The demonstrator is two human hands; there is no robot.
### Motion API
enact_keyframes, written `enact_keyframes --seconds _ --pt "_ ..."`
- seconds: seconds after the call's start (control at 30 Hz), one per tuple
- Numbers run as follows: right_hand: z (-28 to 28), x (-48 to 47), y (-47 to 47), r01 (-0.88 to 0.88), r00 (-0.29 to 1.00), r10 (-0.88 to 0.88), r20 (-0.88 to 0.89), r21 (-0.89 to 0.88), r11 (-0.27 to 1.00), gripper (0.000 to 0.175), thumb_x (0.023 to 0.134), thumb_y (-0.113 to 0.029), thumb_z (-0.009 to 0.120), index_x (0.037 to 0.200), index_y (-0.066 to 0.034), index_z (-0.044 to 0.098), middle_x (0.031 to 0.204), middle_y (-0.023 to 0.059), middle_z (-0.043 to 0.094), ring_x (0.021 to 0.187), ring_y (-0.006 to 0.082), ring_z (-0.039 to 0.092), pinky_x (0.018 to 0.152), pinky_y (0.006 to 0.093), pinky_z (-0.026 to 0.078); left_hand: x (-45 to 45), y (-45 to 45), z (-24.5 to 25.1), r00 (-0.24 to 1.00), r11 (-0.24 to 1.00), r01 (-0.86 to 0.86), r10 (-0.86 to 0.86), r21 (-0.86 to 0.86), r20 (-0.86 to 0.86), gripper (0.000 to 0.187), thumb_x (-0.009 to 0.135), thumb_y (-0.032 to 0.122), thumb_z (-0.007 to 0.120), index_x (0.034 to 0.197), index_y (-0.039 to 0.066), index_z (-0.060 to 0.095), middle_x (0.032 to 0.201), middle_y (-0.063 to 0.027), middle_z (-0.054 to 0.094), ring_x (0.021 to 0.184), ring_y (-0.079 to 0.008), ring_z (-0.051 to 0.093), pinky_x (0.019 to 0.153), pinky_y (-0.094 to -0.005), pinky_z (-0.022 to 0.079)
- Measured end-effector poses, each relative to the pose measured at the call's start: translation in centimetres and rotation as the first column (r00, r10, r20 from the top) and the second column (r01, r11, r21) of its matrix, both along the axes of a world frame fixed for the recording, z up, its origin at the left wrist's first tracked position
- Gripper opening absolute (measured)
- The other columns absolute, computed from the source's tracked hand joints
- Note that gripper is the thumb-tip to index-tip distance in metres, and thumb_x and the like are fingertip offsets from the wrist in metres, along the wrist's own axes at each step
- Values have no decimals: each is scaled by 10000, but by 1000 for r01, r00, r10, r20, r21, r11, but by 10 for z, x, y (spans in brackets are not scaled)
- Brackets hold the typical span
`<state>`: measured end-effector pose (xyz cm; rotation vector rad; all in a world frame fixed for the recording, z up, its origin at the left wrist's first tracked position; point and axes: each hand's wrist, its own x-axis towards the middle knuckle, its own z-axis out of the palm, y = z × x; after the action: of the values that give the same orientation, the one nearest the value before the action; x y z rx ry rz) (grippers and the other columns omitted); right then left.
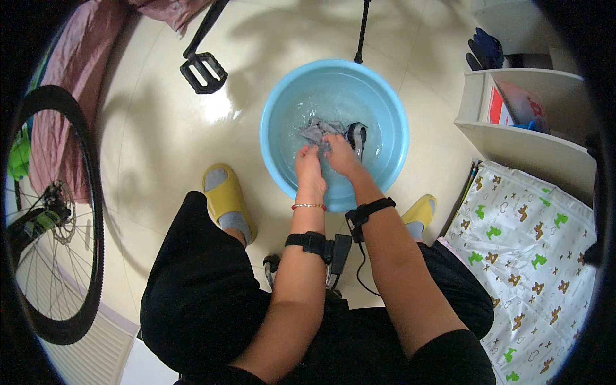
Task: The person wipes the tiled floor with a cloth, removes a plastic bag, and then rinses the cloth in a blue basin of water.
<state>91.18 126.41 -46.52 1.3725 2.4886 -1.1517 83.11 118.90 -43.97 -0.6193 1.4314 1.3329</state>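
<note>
A light blue plastic basin [334,67] holding water stands on the floor between my feet. In it lies a wet grey cloth [320,129] with a black-and-grey striped part [357,137] to its right. My left hand [310,168] is over the basin at the cloth's near edge, its fingertips curled together. My right hand [340,155] reaches in beside it, with its fingers on the grey cloth. Whether the left fingers pinch the cloth is not clear. Both forearms wear black straps, and a red and gold bracelet circles the left wrist.
A bicycle wheel [94,216] is at the left, a bicycle pedal [204,73] at the upper left, and a kickstand [361,38] just beyond the basin. White shelves [524,132] and an animal-patterned cover [529,250] stand at the right. Yellow slippers [226,192] are on my feet.
</note>
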Motion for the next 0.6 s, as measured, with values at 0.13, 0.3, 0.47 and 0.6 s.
enact_keyframes --seconds 0.13,0.3,0.47,0.6 --pt "57 0 30 253 962 -267 -64 -168 953 204 869 -139 600 1038 -27 614 984 186 666 951 358 632 845 405 487 11 4 1 997 1000 5 -7 22 71 571 866 320 597 1376 133 420 1214 -34 524 1018 -204 469 854 -424 362" --pt "186 26 26 335 869 -422 -260 -320 887 162 899 -132 627 1011 -25 577 869 29 592 832 118 553 748 262 467 23 19 19 999 996 29 -27 79 -34 694 871 402 608 1441 147 305 1356 -98 442 1195 -265 435 965 -489 350" --pt "226 25 5 375 730 -551 -404 -438 817 376 799 -44 720 1118 -54 520 956 48 579 871 141 567 755 265 489 31 29 41 950 886 -195 65 422 304 653 907 568 501 1317 65 438 1242 -159 538 1146 -314 530 943 -474 455" --pt "200 28 -12 313 827 -438 -351 -360 879 510 743 -60 746 1193 -65 509 1104 102 555 1016 198 560 846 329 494 31 31 48 850 847 -334 80 413 521 617 930 629 396 1088 57 567 1028 -139 622 939 -286 626 845 -423 524"
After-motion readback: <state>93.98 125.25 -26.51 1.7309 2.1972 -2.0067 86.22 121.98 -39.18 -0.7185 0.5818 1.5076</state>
